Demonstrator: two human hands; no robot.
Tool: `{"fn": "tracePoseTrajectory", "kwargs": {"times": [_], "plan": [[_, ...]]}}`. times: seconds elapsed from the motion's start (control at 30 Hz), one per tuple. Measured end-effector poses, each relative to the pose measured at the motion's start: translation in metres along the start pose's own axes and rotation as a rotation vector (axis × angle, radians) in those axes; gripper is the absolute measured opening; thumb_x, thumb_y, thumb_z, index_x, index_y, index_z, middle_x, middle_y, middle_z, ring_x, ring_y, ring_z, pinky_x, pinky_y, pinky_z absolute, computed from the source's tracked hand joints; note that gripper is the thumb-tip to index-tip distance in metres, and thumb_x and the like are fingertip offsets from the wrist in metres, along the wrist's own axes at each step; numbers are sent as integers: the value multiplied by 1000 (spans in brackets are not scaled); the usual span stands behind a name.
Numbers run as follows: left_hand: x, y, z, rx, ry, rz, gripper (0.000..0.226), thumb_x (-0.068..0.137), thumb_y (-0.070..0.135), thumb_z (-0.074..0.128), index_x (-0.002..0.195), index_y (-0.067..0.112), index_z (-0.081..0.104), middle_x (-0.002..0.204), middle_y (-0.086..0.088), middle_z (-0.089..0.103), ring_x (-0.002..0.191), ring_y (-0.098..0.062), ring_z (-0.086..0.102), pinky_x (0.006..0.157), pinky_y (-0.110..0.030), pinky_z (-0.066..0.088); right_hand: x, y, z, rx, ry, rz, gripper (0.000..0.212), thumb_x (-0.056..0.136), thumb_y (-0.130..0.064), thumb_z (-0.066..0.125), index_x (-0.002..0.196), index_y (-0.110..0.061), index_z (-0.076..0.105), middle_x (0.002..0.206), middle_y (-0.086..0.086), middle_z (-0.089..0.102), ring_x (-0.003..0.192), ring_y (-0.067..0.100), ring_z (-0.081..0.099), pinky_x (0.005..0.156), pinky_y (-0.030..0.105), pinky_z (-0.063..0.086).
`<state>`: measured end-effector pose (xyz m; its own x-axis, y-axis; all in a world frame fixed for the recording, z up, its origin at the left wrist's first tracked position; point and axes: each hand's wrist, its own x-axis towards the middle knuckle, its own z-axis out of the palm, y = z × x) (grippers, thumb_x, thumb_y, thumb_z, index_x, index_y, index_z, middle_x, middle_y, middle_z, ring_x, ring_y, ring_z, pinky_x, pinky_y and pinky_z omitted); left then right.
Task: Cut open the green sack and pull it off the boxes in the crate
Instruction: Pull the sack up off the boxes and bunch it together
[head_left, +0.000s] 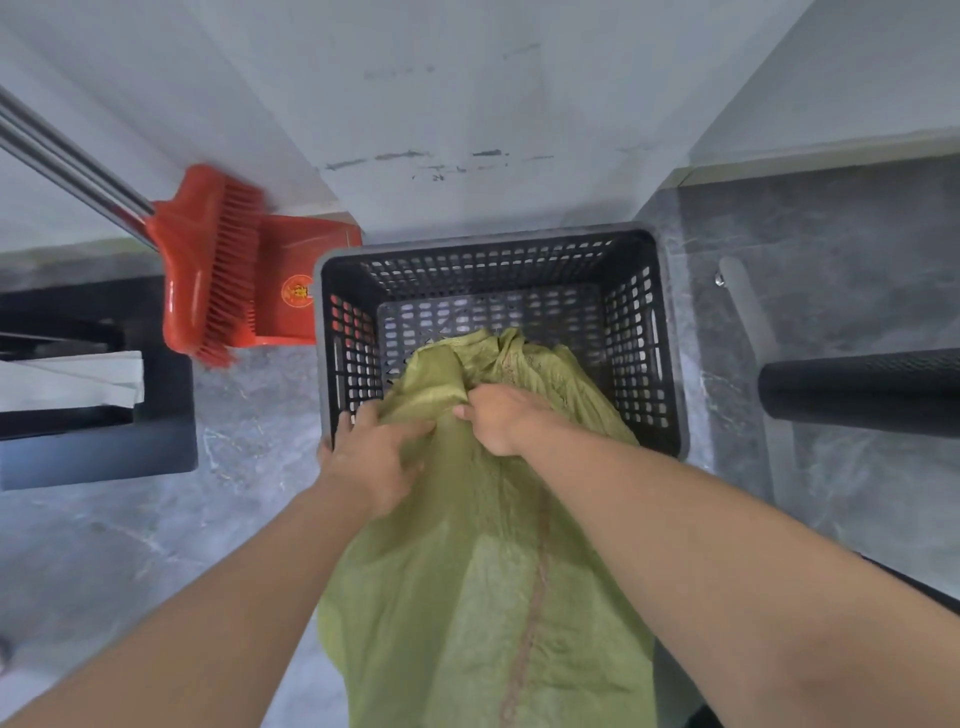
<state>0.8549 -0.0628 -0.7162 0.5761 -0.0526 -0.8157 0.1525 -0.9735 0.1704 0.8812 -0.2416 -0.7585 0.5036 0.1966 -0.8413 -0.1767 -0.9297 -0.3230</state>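
A green woven sack (483, 597) reaches from the bottom of the view up over the near rim of a dark perforated plastic crate (644, 338), with its far end bunched inside the crate. My left hand (371, 457) grips a fold of the sack at the crate's near left corner. My right hand (501, 418) is closed on the sack fabric just to the right of it. The far half of the crate shows its bare slotted bottom. No boxes show; the sack covers whatever lies under it. No cutting tool is in view.
A red broom (208, 270) and red dustpan (298, 280) lean against the white wall to the crate's left. A black block with white sheets (72, 382) stands at far left. A black textured cylinder (862, 389) juts in from the right. The floor is grey marble tile.
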Motion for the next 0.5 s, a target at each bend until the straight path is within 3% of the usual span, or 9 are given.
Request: {"fn": "tracePoseTrajectory", "kwargs": {"times": [0.07, 0.17, 0.27, 0.37, 0.43, 0.5], "plan": [[9, -9, 7, -131, -28, -18, 44, 102, 39, 59, 135, 65, 51, 168, -7, 19, 153, -36, 24, 127, -54, 19, 8, 0, -4, -36, 33, 16, 28, 109, -37, 47, 108, -14, 63, 115, 6, 64, 102, 24, 63, 79, 39, 50], [29, -12, 17, -161, -42, 17, 40, 107, 35, 47, 140, 58, 53, 171, -9, 13, 153, -38, 28, 129, -45, 16, 22, 3, -9, -94, 84, 44, 19, 106, -32, 54, 103, -16, 64, 118, 4, 66, 101, 22, 62, 74, 35, 46], [50, -9, 22, -77, -80, -10, 43, 108, 40, 37, 146, 59, 45, 172, -8, 10, 152, -40, 30, 128, -43, 18, 35, 8, -23, -35, 95, 64, 33, 105, -43, 54, 104, -14, 69, 113, 4, 69, 97, 23, 63, 77, 36, 50], [75, -13, 18, -16, -109, -26, 48, 106, 38, 34, 152, 52, 41, 169, -12, 18, 150, -39, 34, 127, -45, 22, 38, 17, -56, 37, 24, 59, 50, 99, -54, 57, 123, -13, 70, 133, 7, 66, 111, 29, 65, 99, 42, 52], [93, -15, 13, -27, -114, -47, 49, 105, 37, 34, 153, 49, 41, 164, -16, 25, 148, -39, 36, 126, -45, 24, 19, 26, -87, 62, -56, 71, 73, 95, -63, 57, 147, -13, 54, 157, 7, 47, 135, 32, 53, 111, 41, 43], [110, -16, 11, -77, -143, -116, 53, 103, 41, 35, 156, 42, 39, 163, -18, 26, 148, -41, 33, 126, -45, 23, -7, 34, -113, 149, -190, 148, 92, 92, -72, 55, 160, -15, 33, 168, 5, 27, 148, 33, 36, 110, 42, 38]]}}
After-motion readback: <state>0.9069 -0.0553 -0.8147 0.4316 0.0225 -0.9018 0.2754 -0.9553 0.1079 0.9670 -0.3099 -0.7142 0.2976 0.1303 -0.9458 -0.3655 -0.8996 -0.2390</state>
